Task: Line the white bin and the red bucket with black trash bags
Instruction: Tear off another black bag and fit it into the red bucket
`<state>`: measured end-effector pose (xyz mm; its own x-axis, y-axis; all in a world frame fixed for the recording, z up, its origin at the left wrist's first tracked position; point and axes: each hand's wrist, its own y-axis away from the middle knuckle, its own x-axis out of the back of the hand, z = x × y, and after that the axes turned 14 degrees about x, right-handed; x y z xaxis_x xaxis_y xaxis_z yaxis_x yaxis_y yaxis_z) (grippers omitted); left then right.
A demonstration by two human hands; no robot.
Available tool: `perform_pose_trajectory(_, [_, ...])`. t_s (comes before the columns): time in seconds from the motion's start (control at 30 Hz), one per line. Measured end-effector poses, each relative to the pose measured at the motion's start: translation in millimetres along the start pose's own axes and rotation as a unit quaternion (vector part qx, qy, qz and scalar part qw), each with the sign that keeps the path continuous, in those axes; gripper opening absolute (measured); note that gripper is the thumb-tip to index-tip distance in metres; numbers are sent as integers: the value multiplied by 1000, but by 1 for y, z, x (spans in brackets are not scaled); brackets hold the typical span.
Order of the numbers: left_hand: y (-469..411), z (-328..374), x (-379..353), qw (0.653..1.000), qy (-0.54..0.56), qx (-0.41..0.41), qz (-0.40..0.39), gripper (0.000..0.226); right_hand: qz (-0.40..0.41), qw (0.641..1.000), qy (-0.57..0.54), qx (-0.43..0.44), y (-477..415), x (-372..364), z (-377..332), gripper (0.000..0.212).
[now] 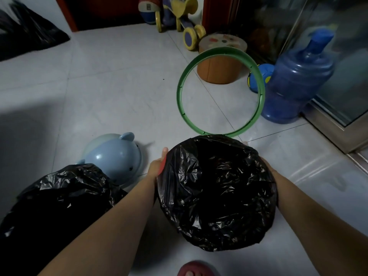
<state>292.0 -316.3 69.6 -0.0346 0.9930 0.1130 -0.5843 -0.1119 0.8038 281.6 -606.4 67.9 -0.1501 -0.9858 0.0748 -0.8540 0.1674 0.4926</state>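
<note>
A black trash bag is spread over the mouth of the red bucket, which shows only as a thin red sliver at its left side. My left hand grips the bag's edge against the bucket's left side. On the opposite side my right hand holds the bag, mostly hidden behind the plastic. A green ring stands tilted just behind the bucket. At lower left a second black bag covers a bulky shape; I cannot tell whether the white bin is under it.
A light blue lid with ears lies on the tiled floor left of the bucket. A blue water jug, an orange stool, a ball and a toy scooter stand behind. A glass door frame runs on the right.
</note>
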Motion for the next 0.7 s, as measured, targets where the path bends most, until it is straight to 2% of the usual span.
perform_pose_trajectory(0.03, [1, 3, 4, 1000, -24, 11, -10, 77, -4, 1000, -6, 9, 0, 3, -1, 63])
perform_pose_trajectory(0.13, [3, 18, 16, 976, -9, 104, -193, 93, -20, 999, -17, 38, 4, 15, -11, 83])
perform_pose_trajectory(0.23, [5, 32, 23, 954, -46, 99, -281, 76, -133, 990, -50, 26, 9, 20, -27, 85])
perform_pose_trajectory(0.3, [9, 40, 25, 939, -68, 101, -322, 61, -183, 981, -55, 11, 10, 18, -34, 79])
perform_pose_trajectory(0.37, [12, 45, 23, 940, -71, 111, -315, 48, -188, 981, -55, 5, 11, 16, -36, 72])
perform_pose_trajectory(0.47, [13, 52, 19, 959, -50, 94, -264, 39, -164, 985, -54, 11, 7, 18, -32, 73])
perform_pose_trajectory(0.6, [20, 62, 14, 982, -15, 35, -185, 13, -129, 991, -33, 27, 2, 18, -27, 73])
perform_pose_trajectory(0.7, [18, 60, 13, 988, 61, -17, -138, 15, -125, 991, -23, 45, 1, 15, -25, 75])
